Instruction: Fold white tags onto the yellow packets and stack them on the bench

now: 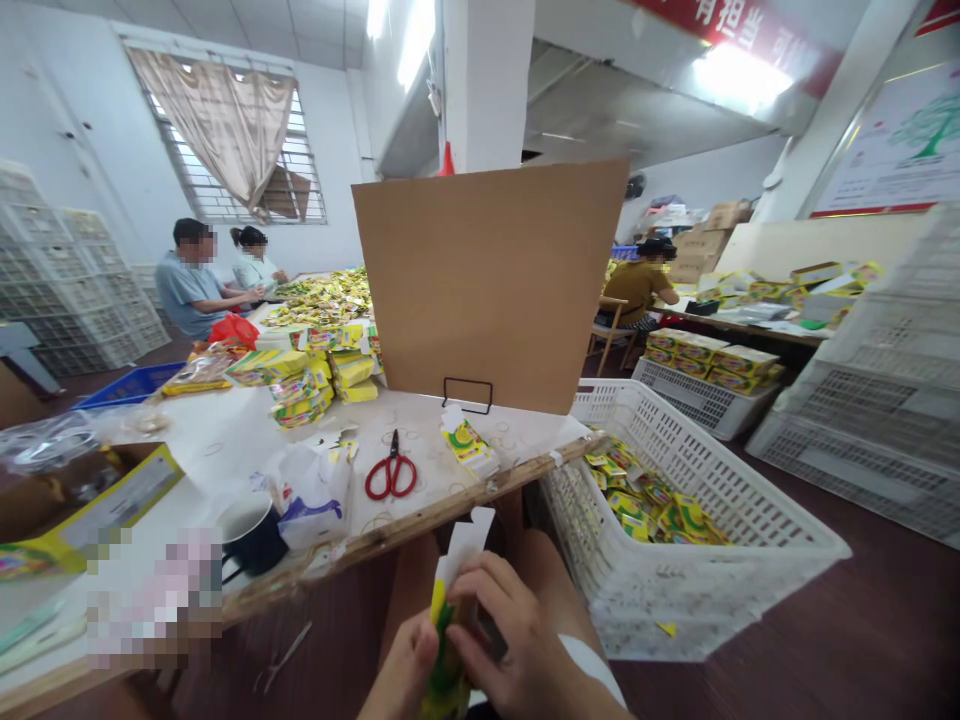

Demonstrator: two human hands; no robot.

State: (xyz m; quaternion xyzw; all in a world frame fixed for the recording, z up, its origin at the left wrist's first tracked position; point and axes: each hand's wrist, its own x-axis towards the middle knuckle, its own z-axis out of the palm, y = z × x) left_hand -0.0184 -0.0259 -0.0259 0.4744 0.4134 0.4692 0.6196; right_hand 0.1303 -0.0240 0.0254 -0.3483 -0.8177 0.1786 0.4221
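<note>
Low over my lap, both hands hold a bundle of yellow-green packets (448, 640) with a white paper strip sticking up from it. My left hand (403, 668) grips the bundle from the left, fingers closed. My right hand (510, 630) wraps round it from the right, fingers curled. In front of me is the table edge (420, 525) with red-handled scissors (391, 472) and a small stack of the same packets (471, 445) on it.
A white plastic crate (720, 570) holding packets stands at my right. A cardboard sheet (491, 285) stands upright on the table. A dark cup (251, 535), plastic bags and packet piles (307, 385) lie left. Other people sit at tables behind.
</note>
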